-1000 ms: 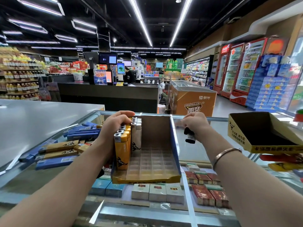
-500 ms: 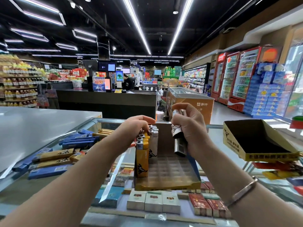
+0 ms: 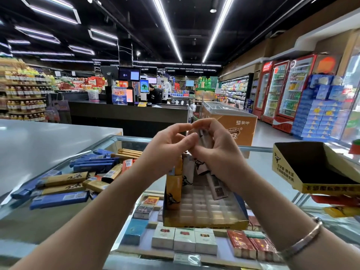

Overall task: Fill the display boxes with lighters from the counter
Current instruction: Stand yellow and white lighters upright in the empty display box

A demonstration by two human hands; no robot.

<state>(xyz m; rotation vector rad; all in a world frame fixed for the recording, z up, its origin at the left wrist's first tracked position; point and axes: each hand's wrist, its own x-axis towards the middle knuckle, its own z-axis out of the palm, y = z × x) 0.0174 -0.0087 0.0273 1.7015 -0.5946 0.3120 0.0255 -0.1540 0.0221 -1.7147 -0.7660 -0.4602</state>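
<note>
A yellow display box (image 3: 204,224) stands on the glass counter (image 3: 259,162), with yellow lighters (image 3: 173,193) and white lighters (image 3: 187,172) upright along its left side. Above the box my right hand (image 3: 220,154) grips a wrapped pack of white lighters (image 3: 217,185), which hangs tilted over the box's empty slots. My left hand (image 3: 165,151) meets it from the left, thumb and forefinger pinching the top of the pack. The middle of the pack is hidden by my fingers.
A second, empty yellow display box (image 3: 311,172) sits at the right of the counter. Blue packs (image 3: 58,199) and tan packs (image 3: 64,178) of lighters lie piled at the left. Cigarette cartons show under the glass. A grey countertop (image 3: 39,141) adjoins at the left.
My right hand has lifted the pack from the counter to above the box. My left hand left the lighters standing in the box and rose to the top of the pack.
</note>
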